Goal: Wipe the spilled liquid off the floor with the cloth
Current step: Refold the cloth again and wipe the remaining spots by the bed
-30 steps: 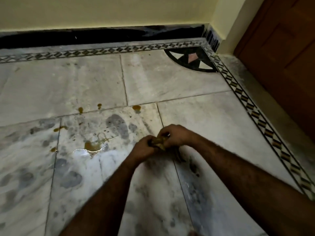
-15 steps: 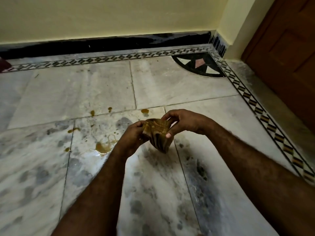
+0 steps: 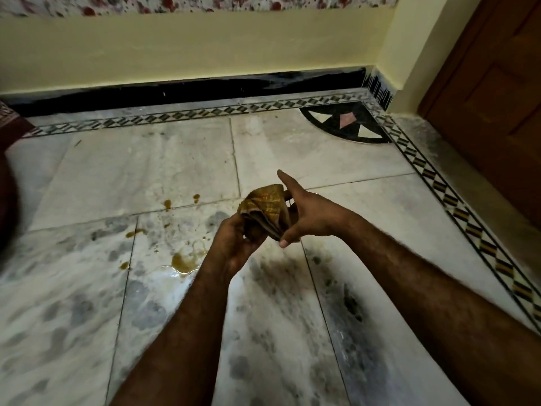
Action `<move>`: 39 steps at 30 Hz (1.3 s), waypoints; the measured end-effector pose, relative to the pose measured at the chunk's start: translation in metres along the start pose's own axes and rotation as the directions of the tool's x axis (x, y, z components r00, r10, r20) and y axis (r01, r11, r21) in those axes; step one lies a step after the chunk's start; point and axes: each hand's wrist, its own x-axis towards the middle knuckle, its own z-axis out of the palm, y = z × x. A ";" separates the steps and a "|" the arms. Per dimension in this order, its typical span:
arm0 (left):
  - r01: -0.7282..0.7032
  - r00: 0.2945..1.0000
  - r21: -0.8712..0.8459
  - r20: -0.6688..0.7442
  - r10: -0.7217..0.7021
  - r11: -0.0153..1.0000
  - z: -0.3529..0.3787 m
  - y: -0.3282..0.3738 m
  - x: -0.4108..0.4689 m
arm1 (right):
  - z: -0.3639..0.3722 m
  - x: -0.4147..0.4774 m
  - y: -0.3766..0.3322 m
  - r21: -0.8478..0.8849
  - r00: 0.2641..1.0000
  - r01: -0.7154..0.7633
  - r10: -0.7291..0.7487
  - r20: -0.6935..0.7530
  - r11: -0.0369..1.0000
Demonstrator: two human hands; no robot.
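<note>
Marble floor (image 3: 292, 148) tiles are filling the view, running up to a patterned border strip (image 3: 205, 112) and a black skirting (image 3: 190, 89) along the far edge, with a wooden door (image 3: 497, 98) standing past the far right corner. Brown spilled liquid (image 3: 184, 260) is lying in a puddle near the middle of the floor, toward the left, beside a wet glossy sheen, and smaller drops (image 3: 167, 204) are sitting farther back along a tile joint, with more at the left.

Above the floor, well clear of the puddle, the person is holding a brownish striped cloth (image 3: 265, 210) between both hands. It is bunched and folded, not touching the tiles. The left hand (image 3: 237, 241) is cupping the cloth from below with its fingers curled up around the lower folds, which is keeping the bundle from dropping. The right hand (image 3: 307, 218) is pressing against the cloth's right side, with the thumb at the lower edge and the forefinger stretched out past the top; its other fingers are hidden behind the fabric, so how firmly they are gripping cannot be told.

Judging by this hold, the person is refolding or gathering the cloth into a pad, probably to turn a usable face outward. The wiping is not finished: the puddle and drops are waiting just left of the hands.
</note>
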 end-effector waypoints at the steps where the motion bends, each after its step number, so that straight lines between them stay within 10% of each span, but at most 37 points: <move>1: 0.017 1.000 -0.056 -0.024 -0.019 0.998 -0.001 0.000 0.001 | -0.002 -0.002 -0.001 -0.056 1.000 0.019 -0.018 0.013 0.998; 10: 0.043 0.998 -0.158 -0.029 -0.049 0.986 -0.010 0.005 -0.003 | -0.005 -0.002 -0.006 -0.116 0.974 0.104 -0.125 -0.191 0.988; 21: 0.134 0.987 -0.123 0.103 -0.122 0.983 -0.026 0.012 -0.006 | -0.011 0.011 -0.016 0.628 0.936 0.156 0.090 -0.341 0.763; 28: 0.097 0.986 0.225 0.111 -0.125 0.969 -0.008 0.025 -0.010 | -0.019 0.019 -0.002 0.792 0.948 0.208 0.080 -0.307 0.574; 35: -0.075 0.997 0.223 0.032 0.069 0.972 0.012 0.024 -0.009 | 0.008 0.020 0.004 0.378 0.813 -0.042 0.252 -0.525 0.925; 39: -0.139 0.990 0.184 0.034 0.135 0.973 0.017 0.029 -0.007 | 0.027 0.015 -0.007 0.400 0.956 -0.043 0.153 -0.249 0.915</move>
